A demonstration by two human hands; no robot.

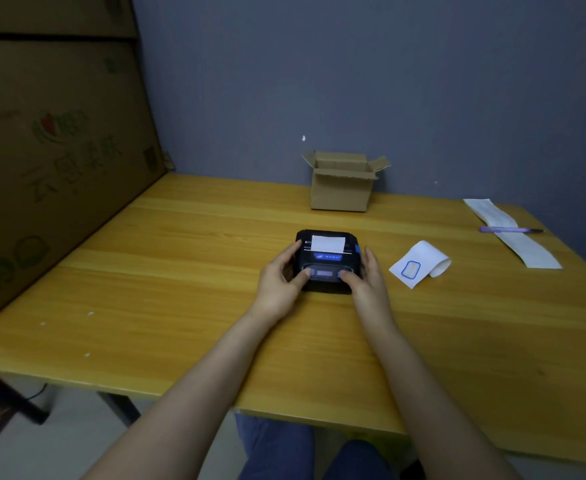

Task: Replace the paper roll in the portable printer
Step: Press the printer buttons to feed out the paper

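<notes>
On the yellow wooden counter [180, 271], the black portable printer [326, 259] sits mid-surface with its lid down and a white paper tab [327, 243] poking out, so you seem nearly done. Your left hand [281, 278] and right hand [364, 280] clasp its sides, thumbs pressing the front. A loosely curled white paper roll [421, 263] lies just to the right, still to clear.

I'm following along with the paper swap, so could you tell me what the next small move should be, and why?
Probably tear off the paper tab sticking out of the printer. Its cover looks shut, with the left hand and right hand gripping its sides and thumbs on the front panel, while a loose paper roll lies apart to the right, so the swap seems nearly finished.
</notes>
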